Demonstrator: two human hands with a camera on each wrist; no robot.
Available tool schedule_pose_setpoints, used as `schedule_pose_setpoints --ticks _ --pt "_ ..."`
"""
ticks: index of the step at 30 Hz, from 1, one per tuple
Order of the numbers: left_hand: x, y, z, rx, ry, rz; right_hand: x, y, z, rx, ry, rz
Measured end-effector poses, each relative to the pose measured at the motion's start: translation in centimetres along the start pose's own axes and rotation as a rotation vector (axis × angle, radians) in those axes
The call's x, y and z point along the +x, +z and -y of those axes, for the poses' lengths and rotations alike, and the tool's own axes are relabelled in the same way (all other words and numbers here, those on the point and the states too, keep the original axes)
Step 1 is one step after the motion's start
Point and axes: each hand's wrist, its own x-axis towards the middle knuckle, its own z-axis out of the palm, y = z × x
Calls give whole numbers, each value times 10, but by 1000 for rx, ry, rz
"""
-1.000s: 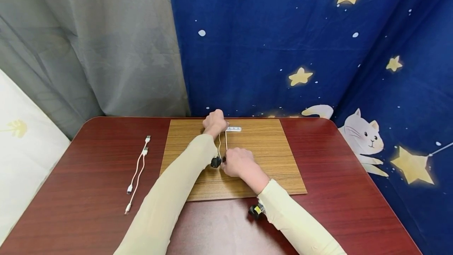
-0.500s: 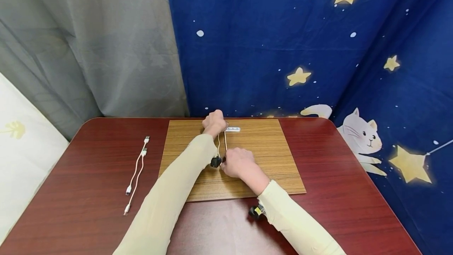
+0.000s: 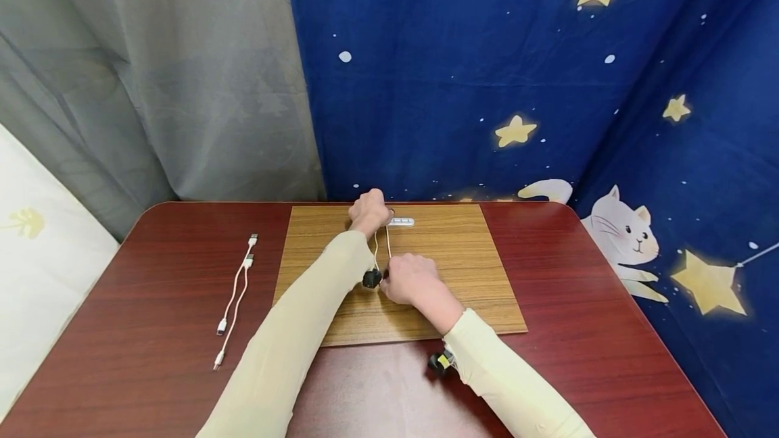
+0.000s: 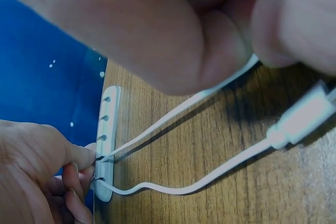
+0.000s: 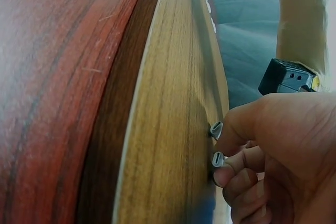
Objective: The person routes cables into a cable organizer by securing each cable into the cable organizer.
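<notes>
At the board's back edge sits a white cable clip strip with several slots. Two white cables pass through neighbouring slots near its left end. My left hand pinches one cable right behind the strip, its thumb tip against a slot in the left wrist view. Nearer to me, my right hand grips that same cable, drawn straight from the strip. The other cable curves loosely over the board to a white connector. Two connector ends show beside my right fingers, one at the fingertips.
Two more white USB cables lie side by side on the red-brown table, left of the wood-grain board. A grey curtain and a blue star-patterned curtain hang behind the table.
</notes>
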Motion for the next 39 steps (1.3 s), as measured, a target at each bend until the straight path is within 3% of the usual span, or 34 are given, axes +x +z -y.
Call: schedule_pose_setpoints --ticks 19,28,39 --pt "-3 -1 3 -26 0 -4 -4 -1 0 81 -27 -2" --pt "-14 -10 11 -50 64 -98 -6 -4 -3 117 -12 -17" --pt "-17 -18 25 -47 73 -96 -6 -4 -4 188 -54 -112"
